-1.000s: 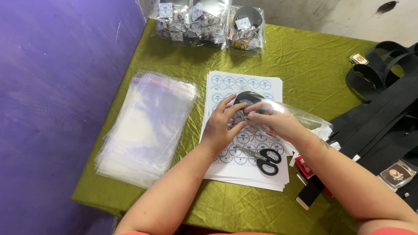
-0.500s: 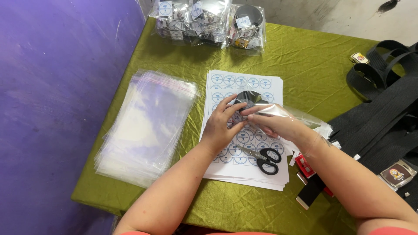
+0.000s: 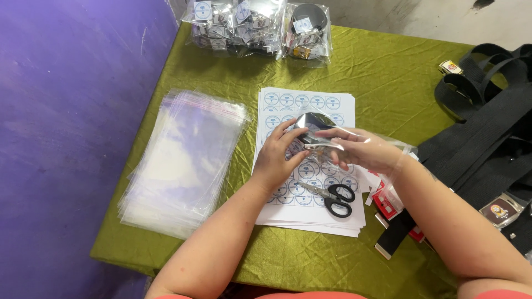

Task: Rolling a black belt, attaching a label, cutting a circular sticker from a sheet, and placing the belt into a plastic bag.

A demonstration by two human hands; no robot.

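My left hand (image 3: pixel 279 158) grips the closed end of a clear plastic bag (image 3: pixel 332 133) that holds a dark rolled belt (image 3: pixel 312 123). My right hand (image 3: pixel 363 150) is pushed inside the same bag from its open end, with the film wrapped around the wrist. Both hands hover over a stack of white sheets with round blue stickers (image 3: pixel 299 104). Black-handled scissors (image 3: pixel 334 198) lie on the sheets just below my hands.
A stack of empty clear bags (image 3: pixel 185 158) lies to the left on the green tablecloth (image 3: pixel 388 83). Packed bags (image 3: pixel 255 25) sit at the far edge. Black belts (image 3: pixel 482 127) and small red cards (image 3: pixel 388 202) lie at the right. A purple wall (image 3: pixel 66 138) borders the left.
The rolled belt has gone slightly deeper into the bag, and my hands have shifted a little. Everything else is as before.
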